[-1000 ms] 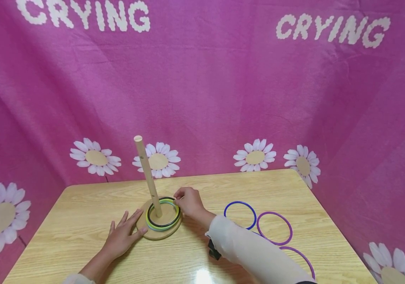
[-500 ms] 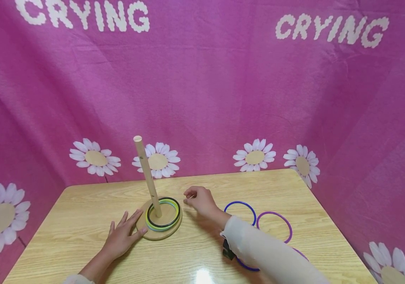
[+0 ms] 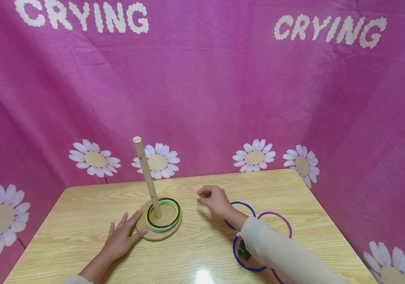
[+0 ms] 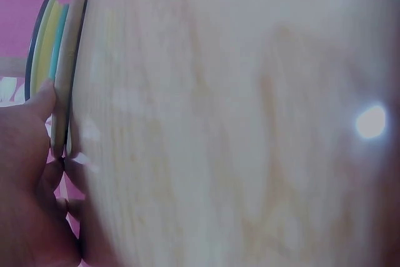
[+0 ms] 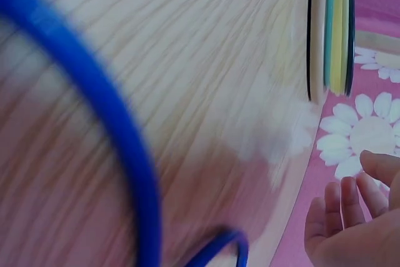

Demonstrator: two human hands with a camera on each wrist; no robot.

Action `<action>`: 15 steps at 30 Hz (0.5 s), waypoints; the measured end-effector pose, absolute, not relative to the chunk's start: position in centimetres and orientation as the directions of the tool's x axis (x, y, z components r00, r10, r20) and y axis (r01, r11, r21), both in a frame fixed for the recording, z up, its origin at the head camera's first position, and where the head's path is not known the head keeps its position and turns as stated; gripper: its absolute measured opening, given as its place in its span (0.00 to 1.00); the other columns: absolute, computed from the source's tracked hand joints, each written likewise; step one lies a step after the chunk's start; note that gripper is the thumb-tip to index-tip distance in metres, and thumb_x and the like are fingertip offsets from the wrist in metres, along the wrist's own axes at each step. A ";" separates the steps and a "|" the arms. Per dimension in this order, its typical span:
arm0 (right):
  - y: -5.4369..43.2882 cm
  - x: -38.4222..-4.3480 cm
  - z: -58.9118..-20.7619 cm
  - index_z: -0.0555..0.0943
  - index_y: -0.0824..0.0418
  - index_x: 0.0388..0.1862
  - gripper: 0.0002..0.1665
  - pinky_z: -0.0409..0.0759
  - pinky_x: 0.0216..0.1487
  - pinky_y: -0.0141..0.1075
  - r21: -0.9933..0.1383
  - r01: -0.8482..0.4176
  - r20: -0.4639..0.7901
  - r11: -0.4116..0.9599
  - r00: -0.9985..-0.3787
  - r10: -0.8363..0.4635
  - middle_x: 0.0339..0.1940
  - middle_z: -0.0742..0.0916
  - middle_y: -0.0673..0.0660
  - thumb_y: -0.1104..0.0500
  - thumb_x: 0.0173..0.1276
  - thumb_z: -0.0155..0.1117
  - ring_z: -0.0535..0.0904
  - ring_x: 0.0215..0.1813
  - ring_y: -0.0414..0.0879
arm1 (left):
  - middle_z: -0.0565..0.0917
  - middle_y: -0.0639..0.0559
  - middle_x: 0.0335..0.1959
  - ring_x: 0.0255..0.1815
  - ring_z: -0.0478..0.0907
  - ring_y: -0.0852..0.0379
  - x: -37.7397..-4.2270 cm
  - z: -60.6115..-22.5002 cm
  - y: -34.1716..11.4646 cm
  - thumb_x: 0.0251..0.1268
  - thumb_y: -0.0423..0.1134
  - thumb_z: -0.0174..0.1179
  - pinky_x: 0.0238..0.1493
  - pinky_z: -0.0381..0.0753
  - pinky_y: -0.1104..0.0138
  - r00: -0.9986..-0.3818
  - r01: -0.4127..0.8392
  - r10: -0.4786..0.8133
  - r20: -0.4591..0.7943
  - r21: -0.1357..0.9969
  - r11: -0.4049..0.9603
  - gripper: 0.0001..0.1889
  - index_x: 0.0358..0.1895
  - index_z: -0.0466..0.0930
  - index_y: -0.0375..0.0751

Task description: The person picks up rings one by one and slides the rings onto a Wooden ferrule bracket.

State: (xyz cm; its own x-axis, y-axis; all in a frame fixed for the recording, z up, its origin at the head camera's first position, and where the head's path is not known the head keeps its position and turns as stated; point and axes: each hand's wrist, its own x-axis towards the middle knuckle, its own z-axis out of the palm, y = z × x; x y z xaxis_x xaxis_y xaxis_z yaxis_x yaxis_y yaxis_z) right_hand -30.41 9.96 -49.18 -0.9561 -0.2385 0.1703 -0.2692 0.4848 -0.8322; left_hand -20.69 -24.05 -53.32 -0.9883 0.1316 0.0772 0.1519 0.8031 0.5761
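Around the post (image 3: 146, 173) on the base (image 3: 155, 236) sit stacked rings (image 3: 162, 227), the spread left hand (image 3: 120, 237) touching the base edge, the right hand (image 3: 214, 200) empty and loosely bent.

Table (image 3: 174, 258), peg stand (image 3: 151, 189), blue rings (image 3: 254, 270), purple rings (image 3: 274, 213)

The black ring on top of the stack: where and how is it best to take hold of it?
Probably pinch the black ring by its right rim, coming from above with the right hand: it lies nearly flat, and that arc is well clear of the post.
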 end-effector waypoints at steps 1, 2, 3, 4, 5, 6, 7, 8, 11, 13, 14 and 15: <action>10.3 -30.4 -49.2 0.88 0.66 0.45 0.12 0.84 0.48 0.38 -0.832 -0.266 0.171 0.488 -0.958 -0.232 0.40 0.91 0.58 0.66 0.62 0.76 0.86 0.41 0.45 | 0.65 0.43 0.80 0.82 0.48 0.30 -20.7 -53.3 -24.0 0.73 0.59 0.61 0.70 0.32 0.23 -0.988 0.152 0.131 0.078 0.575 0.804 0.38 0.79 0.65 0.43; 10.6 -30.4 -49.2 0.88 0.66 0.45 0.12 0.84 0.48 0.38 -0.833 -0.261 0.169 0.488 -0.960 -0.224 0.40 0.91 0.59 0.67 0.62 0.76 0.86 0.41 0.45 | 0.65 0.43 0.80 0.82 0.48 0.29 -20.7 -53.3 -24.0 0.73 0.59 0.61 0.70 0.32 0.23 -0.988 0.154 0.132 0.080 0.575 0.803 0.38 0.79 0.65 0.43; 11.0 -30.4 -49.2 0.88 0.66 0.45 0.12 0.84 0.48 0.38 -0.835 -0.256 0.168 0.488 -0.962 -0.218 0.40 0.91 0.59 0.67 0.62 0.76 0.86 0.41 0.44 | 0.65 0.43 0.80 0.82 0.48 0.29 -20.7 -53.4 -24.0 0.73 0.59 0.61 0.70 0.32 0.23 -0.988 0.155 0.132 0.081 0.575 0.804 0.38 0.79 0.65 0.43; 11.3 -30.4 -49.2 0.88 0.66 0.45 0.12 0.84 0.48 0.38 -0.837 -0.249 0.165 0.487 -0.964 -0.208 0.40 0.91 0.60 0.67 0.62 0.76 0.86 0.41 0.44 | 0.65 0.43 0.79 0.82 0.48 0.29 -20.7 -53.4 -24.0 0.73 0.59 0.61 0.70 0.32 0.23 -0.988 0.156 0.132 0.082 0.574 0.804 0.38 0.79 0.65 0.43; 11.6 -30.4 -49.3 0.88 0.66 0.44 0.12 0.83 0.48 0.38 -0.839 -0.240 0.160 0.488 -0.967 -0.201 0.40 0.91 0.60 0.68 0.61 0.76 0.85 0.41 0.43 | 0.65 0.43 0.79 0.82 0.49 0.29 -20.7 -53.4 -24.1 0.73 0.59 0.61 0.70 0.32 0.23 -0.988 0.157 0.133 0.085 0.573 0.804 0.38 0.79 0.65 0.43; 12.0 -30.4 -49.3 0.88 0.66 0.44 0.12 0.83 0.48 0.37 -0.839 -0.237 0.161 0.490 -0.968 -0.193 0.39 0.91 0.59 0.68 0.61 0.76 0.84 0.40 0.42 | 0.65 0.43 0.79 0.82 0.49 0.29 -20.7 -53.4 -24.1 0.73 0.59 0.61 0.70 0.33 0.23 -0.987 0.158 0.133 0.086 0.573 0.804 0.38 0.79 0.65 0.43; 12.3 -30.4 -49.4 0.88 0.66 0.44 0.11 0.83 0.48 0.37 -0.840 -0.229 0.155 0.492 -0.970 -0.186 0.39 0.91 0.59 0.69 0.61 0.76 0.84 0.40 0.42 | 0.65 0.44 0.79 0.82 0.49 0.29 -20.7 -53.5 -24.1 0.73 0.59 0.61 0.70 0.33 0.23 -0.987 0.158 0.133 0.087 0.571 0.805 0.38 0.79 0.65 0.43; 12.7 -30.3 -49.4 0.88 0.66 0.44 0.11 0.83 0.48 0.37 -0.841 -0.222 0.152 0.494 -0.972 -0.179 0.38 0.91 0.59 0.69 0.61 0.76 0.84 0.40 0.42 | 0.65 0.44 0.79 0.82 0.49 0.29 -20.7 -53.5 -24.1 0.73 0.59 0.61 0.70 0.33 0.23 -0.987 0.159 0.133 0.088 0.572 0.805 0.38 0.79 0.65 0.43; 13.8 -30.3 -49.5 0.88 0.67 0.44 0.11 0.82 0.48 0.39 -0.837 -0.207 0.141 0.506 -0.976 -0.166 0.39 0.91 0.59 0.69 0.61 0.75 0.84 0.43 0.44 | 0.66 0.43 0.79 0.82 0.49 0.29 -20.7 -53.5 -24.1 0.73 0.59 0.61 0.70 0.33 0.23 -0.987 0.161 0.132 0.093 0.573 0.804 0.38 0.79 0.66 0.43; 14.6 -30.3 -49.6 0.88 0.66 0.44 0.11 0.83 0.50 0.41 -0.830 -0.203 0.138 0.519 -0.977 -0.160 0.40 0.91 0.59 0.69 0.62 0.75 0.84 0.45 0.47 | 0.66 0.43 0.79 0.82 0.49 0.29 -20.7 -53.5 -24.1 0.73 0.58 0.61 0.70 0.33 0.23 -0.987 0.162 0.132 0.094 0.574 0.803 0.38 0.79 0.66 0.43; 15.0 -30.3 -49.6 0.88 0.66 0.44 0.11 0.84 0.51 0.43 -0.827 -0.199 0.136 0.525 -0.978 -0.157 0.41 0.91 0.59 0.68 0.62 0.75 0.85 0.47 0.49 | 0.66 0.42 0.79 0.82 0.49 0.29 -20.7 -53.5 -24.1 0.73 0.58 0.61 0.70 0.33 0.23 -0.987 0.163 0.133 0.094 0.575 0.802 0.38 0.79 0.66 0.42; 15.4 -30.3 -49.6 0.88 0.66 0.45 0.11 0.84 0.52 0.44 -0.825 -0.196 0.133 0.531 -0.979 -0.155 0.42 0.91 0.59 0.68 0.62 0.75 0.85 0.49 0.51 | 0.65 0.42 0.79 0.82 0.49 0.29 -20.7 -53.5 -24.1 0.73 0.58 0.61 0.70 0.33 0.23 -0.987 0.162 0.133 0.093 0.576 0.801 0.38 0.79 0.66 0.42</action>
